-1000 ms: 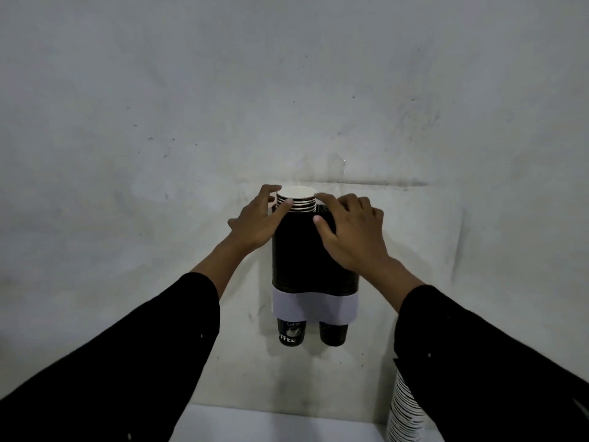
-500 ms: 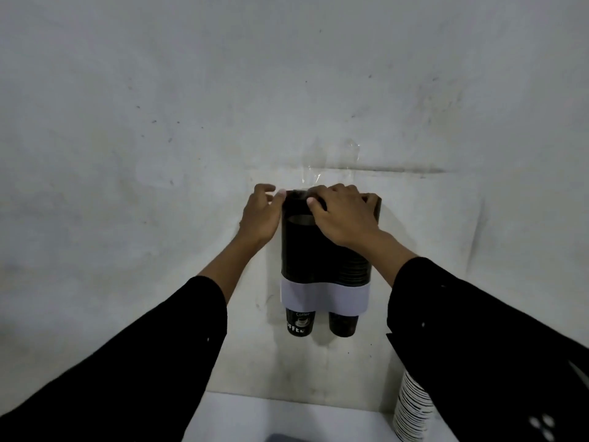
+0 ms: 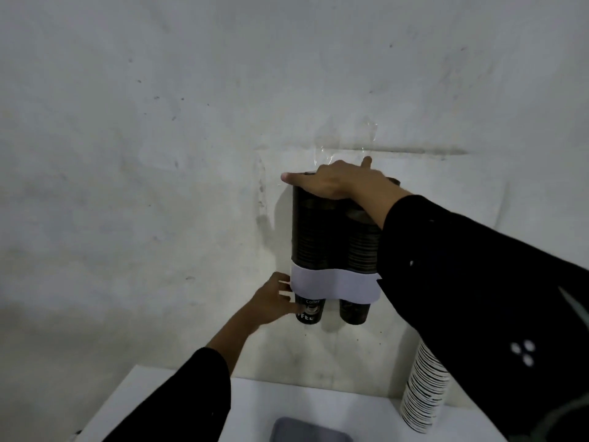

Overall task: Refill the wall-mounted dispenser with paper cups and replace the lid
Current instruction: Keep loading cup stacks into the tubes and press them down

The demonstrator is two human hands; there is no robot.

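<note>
Right hand (image 3: 338, 181) flat atop dispenser (image 3: 318, 237) (wall-mounted)

Wall (image 3: 159, 154) left of dispenser (image 3: 318, 231) bare; cup stack (image 3: 424, 390) crowds right.

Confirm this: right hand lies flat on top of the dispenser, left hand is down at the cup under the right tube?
Not quite. In the head view the left hand is at the cup under the left tube, not the right. The right hand does lie flat on top of the dispenser.

White table (image 3: 178, 406): cup stack (image 3: 425, 390), dark tray (image 3: 310, 431).
</note>
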